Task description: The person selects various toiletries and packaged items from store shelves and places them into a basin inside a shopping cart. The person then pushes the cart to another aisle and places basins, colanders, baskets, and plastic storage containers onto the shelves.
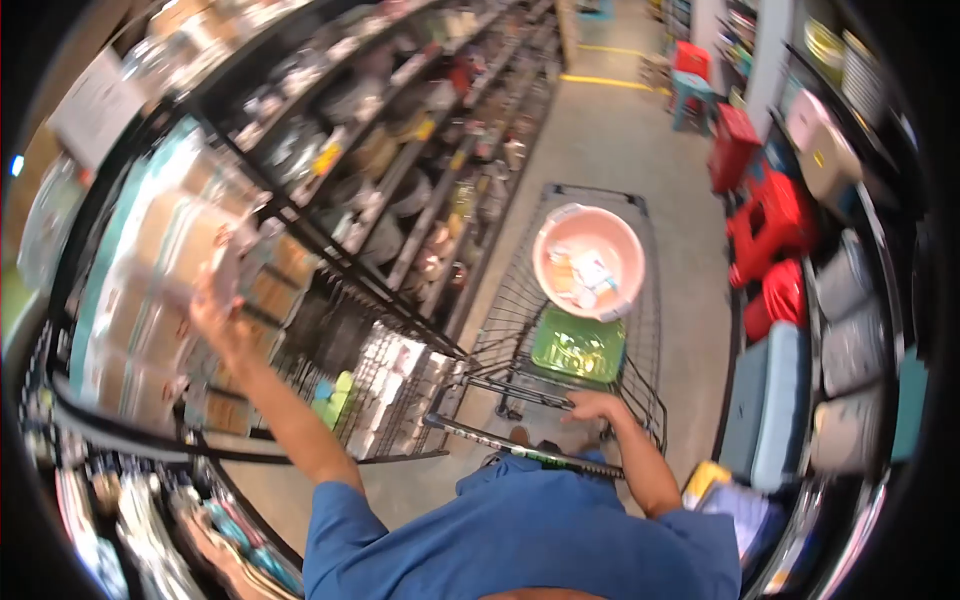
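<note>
My left hand (215, 312) is raised to the shelf at left, its fingers and thumb around a small pale package (226, 270); blur hides the label. Behind it stand rows of clear-wrapped brown packs (165, 235). Low in front of me, my right hand (596, 405) is closed on the rear rim of a black wire shopping cart (648, 340), just beyond its handle. Inside the cart, a pink basin (625, 232) holds several small packaged items (590, 268). Nearer to me in the cart lies a shiny green basket or tray (578, 345).
Long shelves of small goods (400, 150) run along the left of the aisle. Red plastic stools (770, 225), a blue stool (692, 92) and storage bins (848, 345) line the right. Yellow tape (610, 82) crosses the floor (590, 135) ahead.
</note>
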`<state>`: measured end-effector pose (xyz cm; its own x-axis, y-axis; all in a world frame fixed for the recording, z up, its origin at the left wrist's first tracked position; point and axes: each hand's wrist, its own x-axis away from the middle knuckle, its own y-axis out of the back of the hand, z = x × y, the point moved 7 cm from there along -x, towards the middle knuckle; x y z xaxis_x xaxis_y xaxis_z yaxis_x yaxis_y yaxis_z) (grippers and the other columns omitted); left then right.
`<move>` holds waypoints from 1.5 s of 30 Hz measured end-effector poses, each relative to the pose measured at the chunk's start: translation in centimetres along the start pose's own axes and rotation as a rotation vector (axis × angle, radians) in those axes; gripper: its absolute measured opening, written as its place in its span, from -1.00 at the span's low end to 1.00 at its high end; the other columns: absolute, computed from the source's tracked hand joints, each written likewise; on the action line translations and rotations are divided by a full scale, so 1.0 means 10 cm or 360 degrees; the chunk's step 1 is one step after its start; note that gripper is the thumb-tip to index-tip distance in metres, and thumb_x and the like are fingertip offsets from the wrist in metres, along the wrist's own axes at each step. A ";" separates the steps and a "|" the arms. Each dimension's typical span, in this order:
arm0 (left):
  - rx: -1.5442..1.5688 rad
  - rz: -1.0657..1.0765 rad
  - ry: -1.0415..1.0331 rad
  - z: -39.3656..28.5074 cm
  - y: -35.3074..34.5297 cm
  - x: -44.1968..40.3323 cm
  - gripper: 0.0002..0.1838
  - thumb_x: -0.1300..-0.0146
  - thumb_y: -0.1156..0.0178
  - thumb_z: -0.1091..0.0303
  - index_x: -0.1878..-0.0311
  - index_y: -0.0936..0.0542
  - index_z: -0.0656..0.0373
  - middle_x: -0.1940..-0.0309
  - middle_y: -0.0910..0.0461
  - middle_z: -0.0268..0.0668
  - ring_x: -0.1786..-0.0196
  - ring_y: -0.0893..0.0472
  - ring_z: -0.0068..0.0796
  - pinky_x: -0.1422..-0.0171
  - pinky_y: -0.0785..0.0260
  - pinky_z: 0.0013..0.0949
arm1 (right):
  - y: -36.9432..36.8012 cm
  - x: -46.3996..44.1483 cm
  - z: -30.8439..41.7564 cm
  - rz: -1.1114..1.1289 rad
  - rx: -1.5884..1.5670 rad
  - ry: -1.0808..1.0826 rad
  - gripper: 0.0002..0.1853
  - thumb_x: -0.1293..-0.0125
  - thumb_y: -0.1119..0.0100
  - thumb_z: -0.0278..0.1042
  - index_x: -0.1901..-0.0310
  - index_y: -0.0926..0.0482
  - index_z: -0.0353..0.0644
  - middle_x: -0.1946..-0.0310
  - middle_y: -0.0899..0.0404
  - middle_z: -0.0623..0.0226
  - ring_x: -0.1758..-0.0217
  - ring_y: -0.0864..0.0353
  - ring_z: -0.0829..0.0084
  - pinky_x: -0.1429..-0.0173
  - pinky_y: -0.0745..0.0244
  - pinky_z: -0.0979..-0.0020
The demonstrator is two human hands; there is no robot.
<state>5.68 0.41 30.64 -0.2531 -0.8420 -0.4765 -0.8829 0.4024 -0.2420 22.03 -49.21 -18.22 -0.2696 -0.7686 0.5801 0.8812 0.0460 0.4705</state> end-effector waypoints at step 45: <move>-0.0307 0.2395 0.1476 2.74 -2.33 4.54 -0.60 -0.30 -0.20 0.10 -0.03 -0.52 0.23 0.25 -0.63 -0.29 0.27 -0.56 -0.59 0.16 -0.46 -0.43 | -0.04 -0.03 0.00 -0.0099 -0.0127 0.0091 -0.32 -0.08 -0.31 -0.03 -0.08 -0.44 -0.48 0.11 -0.60 -0.10 0.10 -0.63 0.11 0.05 -0.50 0.23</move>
<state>25.62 -37.39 -8.52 -0.8680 0.2442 0.4324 0.2877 0.9570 0.0370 21.78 -49.01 -18.57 -0.3042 -0.8035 0.5117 0.8923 -0.0522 0.4485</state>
